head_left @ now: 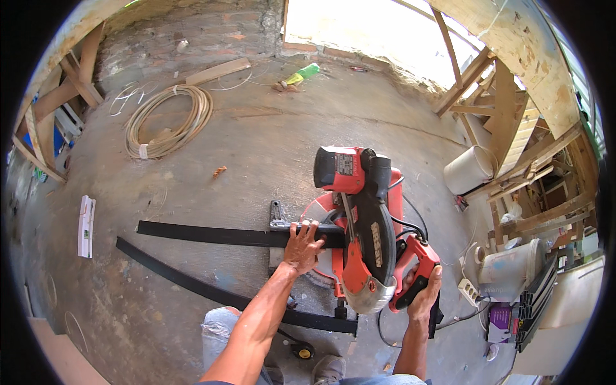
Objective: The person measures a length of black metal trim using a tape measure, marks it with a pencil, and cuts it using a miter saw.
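A red and black miter saw [367, 221] sits on the concrete floor in front of me. My right hand [421, 298] is wrapped around its red and black handle [416, 273]. A long black bar [212, 233] lies across the saw's base and runs out to the left. My left hand [301, 249] grips this bar just left of the saw head, its fingers bent over the top. The saw head hides the bar's right end. Nearer to me, a second black bar [176, 274] lies partly under my left forearm.
A tape measure [303, 351] is by my feet. Coiled hose [206, 119], a green bottle [305, 73] and a wooden board [218, 70] lie farther off. To the right are a white bucket [468, 170], a power strip [469, 292], cables and wooden trestles [507, 115].
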The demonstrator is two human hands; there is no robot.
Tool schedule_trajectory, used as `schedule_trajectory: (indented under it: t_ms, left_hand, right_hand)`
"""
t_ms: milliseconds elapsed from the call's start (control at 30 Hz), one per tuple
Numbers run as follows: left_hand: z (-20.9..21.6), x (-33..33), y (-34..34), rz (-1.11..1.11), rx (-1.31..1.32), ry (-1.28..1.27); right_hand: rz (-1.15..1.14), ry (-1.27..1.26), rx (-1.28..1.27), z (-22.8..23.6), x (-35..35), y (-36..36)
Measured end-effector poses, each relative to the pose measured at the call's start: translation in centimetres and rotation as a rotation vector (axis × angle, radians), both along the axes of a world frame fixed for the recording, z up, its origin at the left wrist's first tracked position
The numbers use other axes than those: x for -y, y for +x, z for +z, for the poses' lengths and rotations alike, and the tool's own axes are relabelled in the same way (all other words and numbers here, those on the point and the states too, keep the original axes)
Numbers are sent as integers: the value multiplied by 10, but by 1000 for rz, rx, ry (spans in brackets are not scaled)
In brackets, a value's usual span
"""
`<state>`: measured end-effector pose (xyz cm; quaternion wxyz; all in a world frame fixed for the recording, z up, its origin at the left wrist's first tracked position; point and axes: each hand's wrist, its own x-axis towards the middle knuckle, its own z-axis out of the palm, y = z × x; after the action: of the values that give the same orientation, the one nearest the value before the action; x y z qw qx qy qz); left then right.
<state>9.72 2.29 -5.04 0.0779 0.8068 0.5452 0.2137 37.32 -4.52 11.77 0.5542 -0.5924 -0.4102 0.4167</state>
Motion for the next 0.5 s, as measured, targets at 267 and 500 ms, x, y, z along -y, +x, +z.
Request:
schedule_trajectory:
  t_ms: [267,500]
  left_hand:
    - [-8,0,1,-23,13,50]
    - [6,2,0,-20,-51,-21]
  right_hand:
    - [-50,-4,-81,-29,14,13]
    - [-67,61,-87,-47,20,8]
